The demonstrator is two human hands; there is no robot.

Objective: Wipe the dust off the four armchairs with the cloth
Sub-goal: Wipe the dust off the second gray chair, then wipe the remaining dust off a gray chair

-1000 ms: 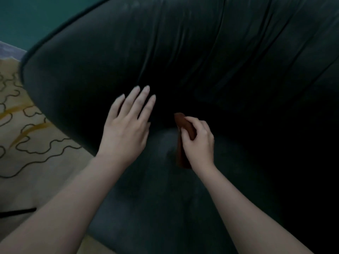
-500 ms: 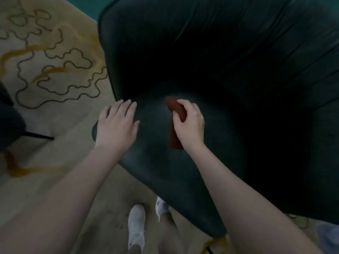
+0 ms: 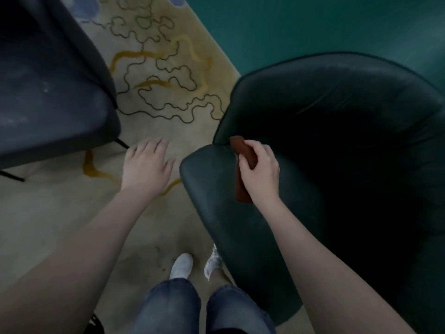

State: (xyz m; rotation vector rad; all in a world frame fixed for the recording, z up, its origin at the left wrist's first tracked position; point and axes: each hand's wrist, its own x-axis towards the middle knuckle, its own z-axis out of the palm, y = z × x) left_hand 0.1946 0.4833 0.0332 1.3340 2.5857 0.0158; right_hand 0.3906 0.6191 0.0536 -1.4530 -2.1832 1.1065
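Observation:
A dark green armchair [image 3: 337, 131] fills the right side, its seat cushion reaching toward me. My right hand [image 3: 260, 169] grips a folded reddish-brown cloth [image 3: 242, 189] and holds it against the seat's far left corner, where the cushion meets the backrest. My left hand [image 3: 147, 165] hovers over the rug, left of the chair, fingers loosely curled and holding nothing. A second dark armchair [image 3: 53, 92] stands at the upper left.
A beige rug [image 3: 163, 92] with dark squiggly lines and yellow streaks lies between the two chairs. Teal floor [image 3: 313, 27] shows at the top right. My legs in jeans and white shoes [image 3: 180, 266] stand at the green chair's front edge.
My view has pulled back and swung left, bringing the second armchair into sight. My left hand has come off the green chair's seat. The right hand still holds the cloth on the seat.

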